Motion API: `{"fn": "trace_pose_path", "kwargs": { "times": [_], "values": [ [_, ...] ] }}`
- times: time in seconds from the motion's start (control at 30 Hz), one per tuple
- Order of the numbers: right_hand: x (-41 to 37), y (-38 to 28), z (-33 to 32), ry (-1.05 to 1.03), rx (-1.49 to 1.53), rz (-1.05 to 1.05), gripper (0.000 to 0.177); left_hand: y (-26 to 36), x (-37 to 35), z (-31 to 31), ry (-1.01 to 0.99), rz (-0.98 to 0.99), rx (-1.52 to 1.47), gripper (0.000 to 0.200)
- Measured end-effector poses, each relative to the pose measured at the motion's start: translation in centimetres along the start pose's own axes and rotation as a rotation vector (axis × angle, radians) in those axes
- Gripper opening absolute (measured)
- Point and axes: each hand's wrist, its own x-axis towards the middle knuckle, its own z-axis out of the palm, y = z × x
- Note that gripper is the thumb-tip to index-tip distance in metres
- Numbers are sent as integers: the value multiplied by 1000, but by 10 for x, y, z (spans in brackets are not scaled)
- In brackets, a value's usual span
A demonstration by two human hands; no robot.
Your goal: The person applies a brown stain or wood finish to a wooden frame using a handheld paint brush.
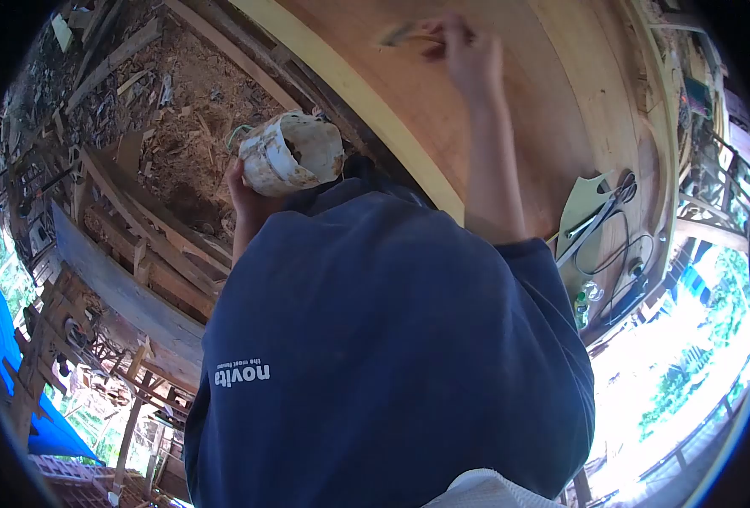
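My left hand (241, 193) is closed around the side of a white plastic tub (277, 161), tilted with its mouth to the right. Brown stains and flaking residue cover the tub's walls, and a thin green cord (236, 135) hangs at its far side. Up and to the right, my right hand (470, 55) is closed on a paintbrush (409, 35), its bristle end pointing left. The brush is over or against a broad, curved brown wooden surface (527, 110); motion blur hides whether the bristles touch it.
A pale wooden edge strip (375, 114) borders the brown surface. On the right lie coiled cables (620, 199), a pale yellowish sheet (585, 207) and a small green bottle (581, 309). Beams (163, 220) frame the left side, above a floor of wood chips (201, 93).
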Motion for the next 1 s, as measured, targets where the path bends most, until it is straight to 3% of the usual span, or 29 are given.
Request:
{"fn": "trace_pose_path", "kwargs": {
  "times": [0.07,0.13,0.2,0.23,0.3,0.37,0.4,0.47,0.5,0.57,0.6,0.63,0.7,0.8,0.87,0.9,1.0],
  "values": [
    [-17,-11,-48,181,-300,-13,30,-2,-1,-4,63,10,2,71],
    [-27,30,-107,413,-610,-185,29,-3,2,-12,68,-3,-33,70],
    [-50,57,-157,469,-979,-30,26,-2,9,-27,-10,-18,-71,67],
    [-55,86,-168,483,-987,-25,26,-2,9,-25,-22,-29,-71,67],
    [-57,142,-179,327,-1355,150,24,4,5,-12,-70,-100,-95,67],
    [-53,109,-137,230,-871,208,25,4,6,8,1,-70,-10,69],
    [-51,90,-124,238,-867,213,25,3,5,15,28,-61,8,70],
    [-53,57,-109,211,69,182,26,4,1,12,62,-52,31,71],
    [-56,53,-113,209,71,174,26,3,5,7,2,-67,31,71],
    [-60,49,-137,420,-72,47,28,8,7,5,-63,-72,30,71],
    [-59,74,-158,486,-360,-48,28,10,6,6,-52,-77,63,71],
    [-62,79,-159,488,-357,-58,28,12,5,6,-43,-82,97,72],
    [-72,85,-165,440,-879,71,30,16,13,0,-76,-70,51,71],
    [-78,76,-108,417,-777,-36,31,17,9,35,-89,-37,16,70],
    [-78,59,-77,312,236,126,32,20,16,43,-63,-8,34,69],
    [-83,54,-76,318,244,125,32,19,25,33,-83,-51,32,67],
    [-96,50,-95,626,-288,25,32,27,46,22,-180,-98,69,66]
  ]
}}
